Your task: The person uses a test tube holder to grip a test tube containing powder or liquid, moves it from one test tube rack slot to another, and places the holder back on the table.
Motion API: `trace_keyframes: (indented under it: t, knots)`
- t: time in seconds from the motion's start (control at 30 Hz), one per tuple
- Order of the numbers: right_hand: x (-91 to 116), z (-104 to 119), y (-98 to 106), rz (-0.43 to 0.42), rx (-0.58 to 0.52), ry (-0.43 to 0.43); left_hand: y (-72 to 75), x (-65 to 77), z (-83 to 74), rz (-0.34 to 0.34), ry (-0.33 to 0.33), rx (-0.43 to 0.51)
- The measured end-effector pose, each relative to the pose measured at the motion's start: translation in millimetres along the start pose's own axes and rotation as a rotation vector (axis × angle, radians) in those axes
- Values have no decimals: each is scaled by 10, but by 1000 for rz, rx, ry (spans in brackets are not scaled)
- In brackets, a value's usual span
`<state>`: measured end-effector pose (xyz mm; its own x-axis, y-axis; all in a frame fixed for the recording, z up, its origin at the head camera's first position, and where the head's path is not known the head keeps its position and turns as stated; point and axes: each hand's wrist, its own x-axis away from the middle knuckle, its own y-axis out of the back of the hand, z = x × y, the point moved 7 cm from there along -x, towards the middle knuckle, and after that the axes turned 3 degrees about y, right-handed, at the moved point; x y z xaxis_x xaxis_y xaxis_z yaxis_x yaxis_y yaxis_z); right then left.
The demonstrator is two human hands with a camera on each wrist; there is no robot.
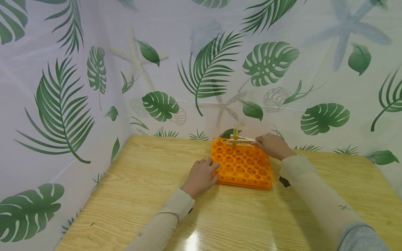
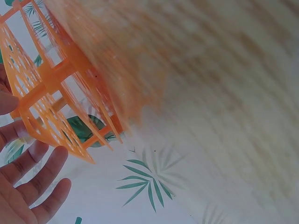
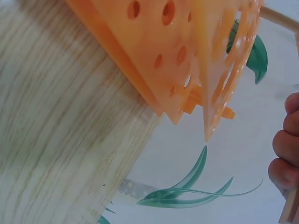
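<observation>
My right hand [image 1: 273, 145] grips a wooden test tube holder [image 1: 243, 141] above the far edge of an orange test tube rack [image 1: 240, 170]. At the holder's far end its jaws clasp an upright test tube [image 1: 235, 132] with yellow contents, its lower end overlapping the back row of holes in the head view. My left hand [image 1: 201, 176] holds the rack's left edge with thumb and forefinger. In the left wrist view, the other fingers [image 2: 53, 163] spread loosely beside the rack [image 2: 51, 79]. The right wrist view catches only curled fingers [image 3: 285, 149] round the holder's handle [image 3: 290, 205].
The rack stands on a wood-grain table [image 1: 150, 164] close to its back edge. Behind and to the left rises a white cloth backdrop [image 1: 194, 76] printed with green leaves. A small dark object [image 1: 284, 181] shows under the right sleeve.
</observation>
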<state>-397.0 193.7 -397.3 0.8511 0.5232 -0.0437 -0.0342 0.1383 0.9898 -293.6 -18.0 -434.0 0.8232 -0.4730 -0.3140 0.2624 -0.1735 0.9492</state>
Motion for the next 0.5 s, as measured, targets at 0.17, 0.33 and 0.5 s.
trace_keyframes:
  t: [0.17, 0.33, 0.5]
  knots:
    - [-16, -18, 17, 7, 5, -14, 1, -6, 6, 0, 2, -3]
    - [-18, 3, 53, -12, -2, 6, 12, -2, 4, -6, -1, 2]
    - [-19, 37, 103, -45, 24, 42, 14, 3, 1, -6, -3, 1]
